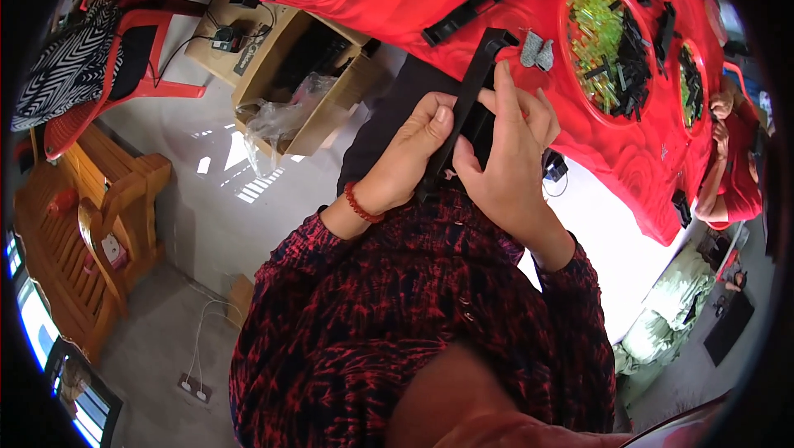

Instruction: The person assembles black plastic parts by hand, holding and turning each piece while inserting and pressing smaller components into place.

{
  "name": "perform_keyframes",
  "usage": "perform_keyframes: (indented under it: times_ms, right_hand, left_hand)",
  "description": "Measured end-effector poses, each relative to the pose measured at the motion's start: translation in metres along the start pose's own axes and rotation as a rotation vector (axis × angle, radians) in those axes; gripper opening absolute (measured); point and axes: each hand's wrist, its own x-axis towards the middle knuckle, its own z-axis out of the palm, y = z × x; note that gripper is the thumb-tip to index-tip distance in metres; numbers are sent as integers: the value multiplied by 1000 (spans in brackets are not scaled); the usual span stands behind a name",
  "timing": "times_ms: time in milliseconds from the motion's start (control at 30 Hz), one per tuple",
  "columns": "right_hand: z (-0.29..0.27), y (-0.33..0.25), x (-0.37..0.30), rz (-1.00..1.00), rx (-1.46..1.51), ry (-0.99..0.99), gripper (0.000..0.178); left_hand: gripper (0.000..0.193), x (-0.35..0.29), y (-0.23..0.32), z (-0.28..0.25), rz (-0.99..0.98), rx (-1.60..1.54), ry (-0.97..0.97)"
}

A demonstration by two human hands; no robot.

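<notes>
A long black plastic strip (473, 80) with a hooked far end is held in front of my body, slanting up toward the table. My left hand (407, 143), with a red bead bracelet on its wrist, is closed round its left side, thumb on top. On the other side, my right hand (514, 168) has its thumb and fingers against the strip, the index finger reaching toward the far end. Whether a small part sits between those fingers is hidden. Beyond lies a similar black strip (481, 6) on the red tablecloth, near two small grey fabric pieces (537, 52).
A round red tray (566, 55) holds yellow-green and black small parts; a second such tray (683, 59) stands farther right. At left are an open cardboard box (310, 135) with clear plastic, a red chair (107, 105) and a wooden bench (136, 191). Another person (734, 167) sits at far right.
</notes>
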Motion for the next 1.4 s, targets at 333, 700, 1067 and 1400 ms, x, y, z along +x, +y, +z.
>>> perform_keyframes:
  times_ms: [333, 700, 1067, 1400]
  right_hand:
    - [-7, 12, -12, 25, 216, 175, 63]
    - [-9, 13, -12, -6, 237, 195, 51]
    - [-11, 9, -9, -71, 82, 113, 61]
    - [-12, -2, -4, 34, -29, -114, 89]
  left_hand:
    - [43, 9, -8, -1, -94, -284, -154]
    - [48, 5, -10, -7, -140, -325, -167]
    - [43, 3, -9, -4, -153, -267, -63]
    - [41, 3, -12, 3, -82, -111, 78]
